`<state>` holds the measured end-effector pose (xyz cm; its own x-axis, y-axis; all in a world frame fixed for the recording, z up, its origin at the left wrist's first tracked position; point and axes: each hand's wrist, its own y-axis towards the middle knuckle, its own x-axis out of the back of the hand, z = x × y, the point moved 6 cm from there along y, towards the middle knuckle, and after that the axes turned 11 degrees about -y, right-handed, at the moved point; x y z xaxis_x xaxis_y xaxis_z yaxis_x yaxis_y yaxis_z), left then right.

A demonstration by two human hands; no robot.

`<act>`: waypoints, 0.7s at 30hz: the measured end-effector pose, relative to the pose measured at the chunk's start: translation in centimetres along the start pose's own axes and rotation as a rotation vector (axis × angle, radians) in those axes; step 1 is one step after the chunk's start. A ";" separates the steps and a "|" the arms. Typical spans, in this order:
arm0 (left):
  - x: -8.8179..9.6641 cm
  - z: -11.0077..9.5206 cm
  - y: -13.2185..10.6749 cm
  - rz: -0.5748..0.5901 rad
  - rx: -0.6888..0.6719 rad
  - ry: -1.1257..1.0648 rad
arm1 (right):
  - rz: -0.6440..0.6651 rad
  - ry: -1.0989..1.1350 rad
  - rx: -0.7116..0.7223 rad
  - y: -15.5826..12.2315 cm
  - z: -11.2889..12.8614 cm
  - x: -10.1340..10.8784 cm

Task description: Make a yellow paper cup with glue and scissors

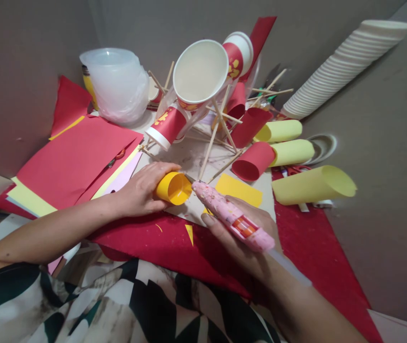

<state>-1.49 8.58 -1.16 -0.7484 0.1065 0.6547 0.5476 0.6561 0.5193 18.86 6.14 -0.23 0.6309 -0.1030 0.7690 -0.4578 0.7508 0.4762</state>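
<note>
My left hand (145, 187) is closed around a short orange-yellow paper tube (174, 188), its open end turned toward the right. My right hand (249, 228) grips a pink glue gun (230, 214), with a translucent glue stick (289, 267) poking out of its rear. The gun's nozzle is close to the rim of the tube; whether it touches I cannot tell. Just beyond the hands stands a frame of thin wooden sticks (221, 116) with red-and-white paper cups on it. A flat orange-yellow paper piece (239, 189) lies beside the gun.
Red paper tubes (253, 161) and pale yellow tubes (314, 185) lie at the right. A tall stack of white cups (346, 69) leans near the wall. At the left are red paper sheets (76, 159) and translucent plastic tubs (116, 85). Red cloth (310, 243) covers the table edge.
</note>
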 end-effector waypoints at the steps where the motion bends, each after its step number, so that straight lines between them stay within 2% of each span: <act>1: 0.0 0.0 0.0 0.000 -0.001 -0.001 | -0.006 0.005 0.005 0.0 0.1 0.0; 5: -0.1 0.1 -0.1 -0.002 -0.002 0.007 | -0.022 0.007 0.007 0.0 0.0 0.1; 10: -0.2 0.1 -0.1 -0.004 -0.009 0.003 | 0.022 -0.023 -0.018 -0.2 -0.6 -0.2; 16: -0.1 0.0 0.0 -0.009 -0.007 0.009 | -0.042 -0.049 -0.045 -0.1 -0.1 0.5; 21: -0.1 0.0 -0.1 0.000 -0.006 0.007 | -0.017 -0.042 -0.025 0.1 0.0 0.4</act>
<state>-1.47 8.54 -1.22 -0.7455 0.1013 0.6588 0.5501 0.6516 0.5223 19.01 6.20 0.11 0.6113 -0.1434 0.7783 -0.4309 0.7646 0.4793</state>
